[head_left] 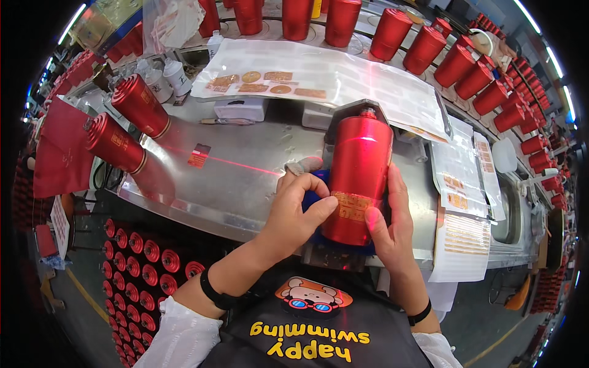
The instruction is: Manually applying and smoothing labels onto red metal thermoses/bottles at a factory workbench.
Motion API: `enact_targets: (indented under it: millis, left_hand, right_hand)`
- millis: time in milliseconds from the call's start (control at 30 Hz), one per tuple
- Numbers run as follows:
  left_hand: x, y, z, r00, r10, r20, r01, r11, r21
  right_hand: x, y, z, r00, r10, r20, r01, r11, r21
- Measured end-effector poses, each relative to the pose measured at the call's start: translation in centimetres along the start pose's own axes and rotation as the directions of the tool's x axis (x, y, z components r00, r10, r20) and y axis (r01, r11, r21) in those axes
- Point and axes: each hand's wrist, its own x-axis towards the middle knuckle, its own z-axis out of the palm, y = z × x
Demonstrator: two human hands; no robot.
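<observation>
Both hands' fingers (319, 208) press a gold label (350, 206) onto the glossy red bottle (359, 172) — lying flat.

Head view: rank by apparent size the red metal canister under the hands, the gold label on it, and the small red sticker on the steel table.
1. Red metal canister
2. Gold label
3. Small red sticker, though it lies farther from the camera.

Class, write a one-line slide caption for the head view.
Both hands, left and right, press a gold label onto a red canister.
</observation>
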Motion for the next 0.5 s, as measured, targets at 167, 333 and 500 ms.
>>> enact_targets:
  millis: [167, 333, 500]
  left_hand:
    - [0.02, -0.11, 0.09, 0.989, 0.145, -0.003, -0.142, 0.971, 0.195]
    - [-0.04, 0.04, -0.04, 0.987, -0.140, 0.079, 0.152, 0.972, -0.180]
    - [0.01, -0.10, 0.00, 0.982, -0.178, 0.058, 0.184, 0.975, -0.128]
  right_hand:
    - [-0.03, 0.12, -0.03, 1.000, -0.011, 0.003, 0.011, 1.000, -0.008]
    - [-0.02, 0.15, 0.02, 1.000, -0.010, -0.004, 0.010, 1.000, -0.010]
    - [-0.09, 0.29, -0.02, 1.000, -0.019, -0.001, 0.019, 1.000, -0.017]
